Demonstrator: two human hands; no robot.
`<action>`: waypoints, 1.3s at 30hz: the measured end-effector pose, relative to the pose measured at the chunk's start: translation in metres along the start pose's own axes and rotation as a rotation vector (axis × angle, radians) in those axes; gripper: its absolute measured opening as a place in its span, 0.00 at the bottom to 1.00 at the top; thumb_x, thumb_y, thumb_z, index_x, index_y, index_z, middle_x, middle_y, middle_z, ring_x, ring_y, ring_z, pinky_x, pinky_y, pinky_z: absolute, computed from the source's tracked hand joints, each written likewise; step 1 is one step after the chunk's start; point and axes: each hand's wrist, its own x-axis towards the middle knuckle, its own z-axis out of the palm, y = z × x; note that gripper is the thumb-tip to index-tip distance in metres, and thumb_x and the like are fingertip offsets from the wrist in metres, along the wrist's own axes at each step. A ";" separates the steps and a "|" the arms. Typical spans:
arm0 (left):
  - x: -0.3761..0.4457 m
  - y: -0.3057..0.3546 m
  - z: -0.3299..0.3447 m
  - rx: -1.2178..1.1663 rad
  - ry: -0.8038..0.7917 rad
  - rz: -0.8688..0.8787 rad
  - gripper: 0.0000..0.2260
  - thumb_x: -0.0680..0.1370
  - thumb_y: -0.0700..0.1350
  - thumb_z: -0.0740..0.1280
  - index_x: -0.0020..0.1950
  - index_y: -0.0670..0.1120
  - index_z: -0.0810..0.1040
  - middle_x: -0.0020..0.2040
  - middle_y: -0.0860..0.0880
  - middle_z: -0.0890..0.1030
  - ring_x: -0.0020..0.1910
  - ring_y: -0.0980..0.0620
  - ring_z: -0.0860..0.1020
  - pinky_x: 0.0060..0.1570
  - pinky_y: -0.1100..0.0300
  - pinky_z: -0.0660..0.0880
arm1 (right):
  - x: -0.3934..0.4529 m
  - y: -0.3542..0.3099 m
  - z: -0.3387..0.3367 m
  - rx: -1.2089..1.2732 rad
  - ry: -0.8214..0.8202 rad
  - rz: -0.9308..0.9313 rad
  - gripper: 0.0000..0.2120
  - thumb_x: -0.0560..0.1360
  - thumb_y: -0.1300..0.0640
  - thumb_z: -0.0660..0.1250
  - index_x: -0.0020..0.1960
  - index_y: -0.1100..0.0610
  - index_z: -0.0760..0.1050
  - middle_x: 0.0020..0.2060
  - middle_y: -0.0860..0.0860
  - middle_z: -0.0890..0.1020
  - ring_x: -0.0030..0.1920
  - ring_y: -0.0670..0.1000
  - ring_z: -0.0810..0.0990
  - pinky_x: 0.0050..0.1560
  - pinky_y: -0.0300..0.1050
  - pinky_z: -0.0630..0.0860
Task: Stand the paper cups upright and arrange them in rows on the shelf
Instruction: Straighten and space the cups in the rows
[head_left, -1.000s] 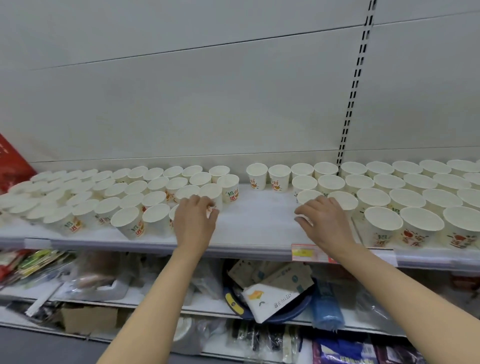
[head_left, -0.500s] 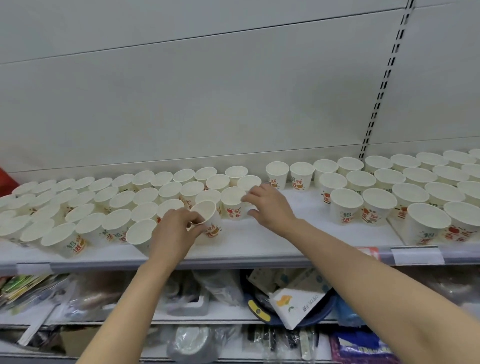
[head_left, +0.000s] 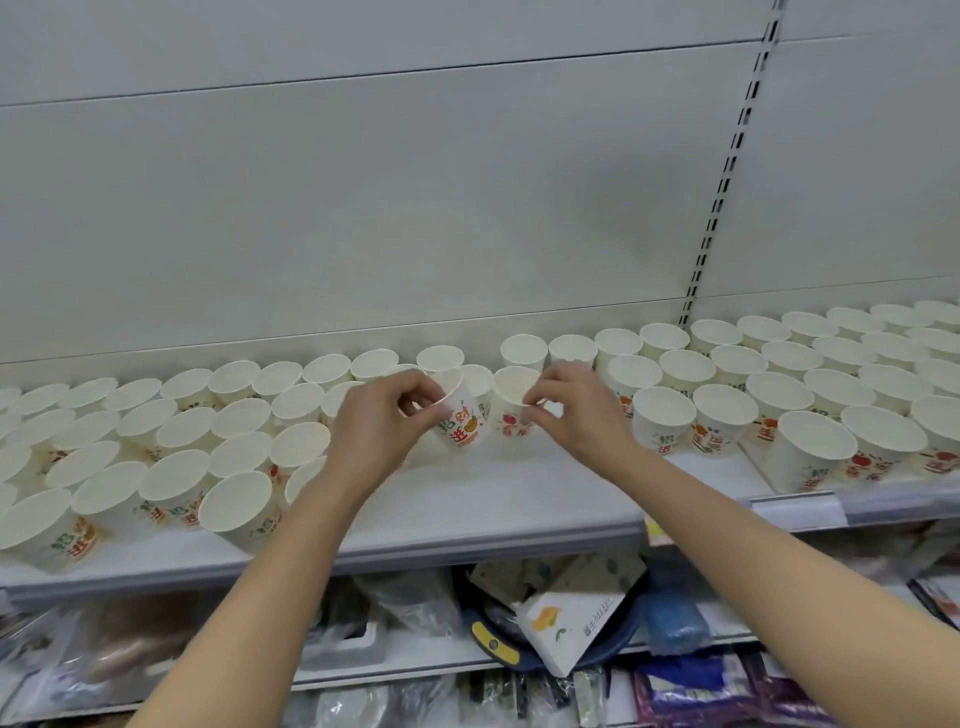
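Note:
Many white paper cups with red and green print stand upright in rows on a white shelf (head_left: 467, 509). My left hand (head_left: 382, 421) pinches the rim of one tilted cup (head_left: 460, 415) at the shelf's middle. Just to its right, my right hand (head_left: 576, 410) pinches the rim of a second cup (head_left: 511, 402). Both held cups sit side by side in the gap between the left group of cups (head_left: 171, 452) and the right group (head_left: 779, 384).
The white back wall has a slotted upright rail (head_left: 724, 171). A price label strip (head_left: 795, 506) runs along the shelf's front edge. Below, a lower shelf holds bags, a white carton (head_left: 571, 623) and wrapped goods.
My view has swung left and closer. My left hand has carried its cup rightward toward the middle gap. The right hand has taken hold of a cup beside it.

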 end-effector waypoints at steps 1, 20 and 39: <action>0.009 0.005 0.014 0.010 -0.032 0.012 0.04 0.70 0.49 0.76 0.40 0.53 0.82 0.36 0.58 0.81 0.37 0.59 0.76 0.40 0.60 0.73 | 0.003 0.012 -0.010 -0.030 -0.020 0.050 0.04 0.69 0.53 0.74 0.40 0.52 0.81 0.39 0.48 0.78 0.44 0.51 0.72 0.40 0.45 0.68; 0.081 0.012 0.144 0.315 -0.215 0.056 0.03 0.72 0.49 0.72 0.43 0.52 0.81 0.44 0.56 0.83 0.46 0.53 0.78 0.40 0.57 0.74 | 0.032 0.083 -0.028 -0.494 -0.269 -0.084 0.04 0.64 0.63 0.72 0.35 0.55 0.80 0.33 0.52 0.80 0.38 0.58 0.75 0.40 0.45 0.58; 0.076 -0.018 0.077 0.310 0.120 -0.072 0.04 0.75 0.46 0.68 0.46 0.53 0.83 0.43 0.57 0.82 0.43 0.54 0.78 0.40 0.57 0.73 | 0.031 0.065 -0.006 -0.207 0.057 -0.234 0.03 0.67 0.55 0.72 0.38 0.54 0.80 0.33 0.48 0.80 0.37 0.55 0.75 0.39 0.45 0.66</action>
